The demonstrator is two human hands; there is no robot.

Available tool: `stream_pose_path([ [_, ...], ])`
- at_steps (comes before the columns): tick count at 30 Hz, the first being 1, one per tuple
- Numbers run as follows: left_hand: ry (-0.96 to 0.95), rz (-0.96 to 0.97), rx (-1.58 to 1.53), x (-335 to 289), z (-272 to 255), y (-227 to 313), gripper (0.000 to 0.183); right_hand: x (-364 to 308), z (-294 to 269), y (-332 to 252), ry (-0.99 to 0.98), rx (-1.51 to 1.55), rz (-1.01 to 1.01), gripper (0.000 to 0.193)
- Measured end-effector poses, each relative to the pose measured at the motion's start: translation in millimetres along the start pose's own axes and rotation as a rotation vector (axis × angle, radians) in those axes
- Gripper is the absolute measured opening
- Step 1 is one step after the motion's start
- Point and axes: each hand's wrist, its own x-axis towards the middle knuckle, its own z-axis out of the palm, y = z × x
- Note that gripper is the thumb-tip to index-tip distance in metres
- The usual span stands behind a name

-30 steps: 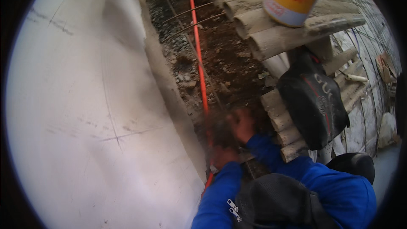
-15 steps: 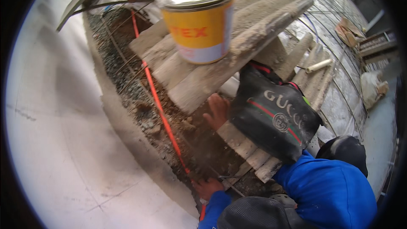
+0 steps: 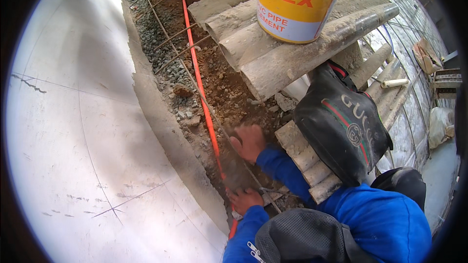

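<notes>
Judging remotely, I expect the orange pipe (image 3: pixel 210 127) light, springy, best held mid-length; right grip (image 3: pixel 251 142) loosely spread, visibly empty; I can't tell whether left grip (image 3: pixel 245 200) encloses anything.

Tube (image 3: pixel 209 122) left of bag (image 3: pixel 336 122)

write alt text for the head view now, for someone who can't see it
A person's left hand is at an orange tube along a strip of soil and gravel, with the right hand farther up. A white surface fills the left; at right, a yellow-and-white can stands on ridged, dirty sheeting, a black bag below.
</notes>
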Motion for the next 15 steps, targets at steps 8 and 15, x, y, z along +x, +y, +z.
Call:
stream_pose_path([
  [8,-0.063,-0.065,-0.015,-1,-8,4,0.044,-16,-33,35,0.470,0.000,-0.003,0.067],
  [15,-0.063,-0.051,0.022,0,-11,5,0.049,14,-65,96,0.535,-0.352,0.073,0.066],
])
